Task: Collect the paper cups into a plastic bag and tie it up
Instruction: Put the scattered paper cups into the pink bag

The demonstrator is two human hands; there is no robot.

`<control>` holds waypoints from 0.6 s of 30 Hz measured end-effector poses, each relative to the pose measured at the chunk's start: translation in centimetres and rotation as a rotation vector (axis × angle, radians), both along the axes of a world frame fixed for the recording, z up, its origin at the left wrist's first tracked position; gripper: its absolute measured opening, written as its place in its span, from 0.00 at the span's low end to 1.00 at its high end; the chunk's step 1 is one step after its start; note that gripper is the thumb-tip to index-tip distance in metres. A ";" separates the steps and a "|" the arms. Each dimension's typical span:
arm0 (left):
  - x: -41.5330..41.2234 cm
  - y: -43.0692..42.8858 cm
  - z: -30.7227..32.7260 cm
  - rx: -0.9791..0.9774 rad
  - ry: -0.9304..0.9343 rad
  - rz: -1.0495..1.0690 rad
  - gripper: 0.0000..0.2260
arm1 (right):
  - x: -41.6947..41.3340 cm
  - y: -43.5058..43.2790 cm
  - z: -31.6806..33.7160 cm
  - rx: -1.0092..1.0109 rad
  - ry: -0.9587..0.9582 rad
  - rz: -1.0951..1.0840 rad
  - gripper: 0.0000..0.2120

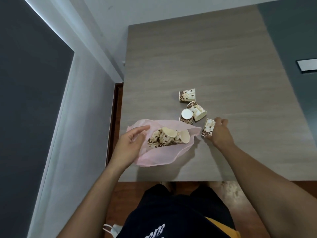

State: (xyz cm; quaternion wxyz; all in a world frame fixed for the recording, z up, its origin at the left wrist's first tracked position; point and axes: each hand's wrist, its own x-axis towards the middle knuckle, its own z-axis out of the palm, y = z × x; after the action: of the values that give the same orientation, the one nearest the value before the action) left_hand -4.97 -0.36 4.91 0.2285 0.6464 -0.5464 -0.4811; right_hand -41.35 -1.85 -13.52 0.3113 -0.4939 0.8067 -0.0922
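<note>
A thin pink plastic bag lies open on the wooden table, with several coffee-bean patterned paper cups lying in its mouth. My left hand rests on the bag's left side, fingers apart, holding its edge. My right hand grips one paper cup lying on its side just right of the bag. Three more cups stay on the table behind: one on its side at the back, one tipped over, one standing upside down.
The table's left edge runs beside a grey wall and a dark door frame. A dark tablet-like object lies at the far right. The table's near edge is just in front of my body.
</note>
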 end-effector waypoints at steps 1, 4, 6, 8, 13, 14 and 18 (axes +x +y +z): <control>0.0 0.1 -0.1 0.002 0.006 0.004 0.13 | 0.1 0.1 0.0 0.016 0.001 -0.020 0.37; -0.3 0.3 -0.2 0.004 0.038 0.011 0.14 | -0.1 0.7 0.3 0.040 0.023 -0.064 0.26; -0.5 0.3 -0.3 0.009 0.066 0.010 0.14 | -0.3 1.2 0.8 -0.004 0.036 -0.105 0.18; -0.3 0.2 -0.3 0.013 0.084 0.021 0.14 | 0.0 1.5 1.8 -0.072 0.006 -0.188 0.16; 0.8 -0.6 -0.4 0.020 0.158 0.095 0.14 | 2.7 0.6 8.4 -0.322 -0.209 -0.434 0.21; 0.8 -0.9 -0.3 0.023 0.171 0.103 0.14 | 3.5 0.4 10.1 -0.367 -0.284 -0.482 0.23; 0.3 -1.7 0.2 0.016 0.229 0.119 0.13 | 7.8 0.9 15.6 -0.435 -0.616 -0.431 0.21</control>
State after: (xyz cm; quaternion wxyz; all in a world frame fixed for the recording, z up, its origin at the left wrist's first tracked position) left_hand -4.71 -2.10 5.07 0.3123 0.6205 -0.4734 -0.5416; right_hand -33.52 -0.97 2.06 0.3998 -0.3177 0.7227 -0.4658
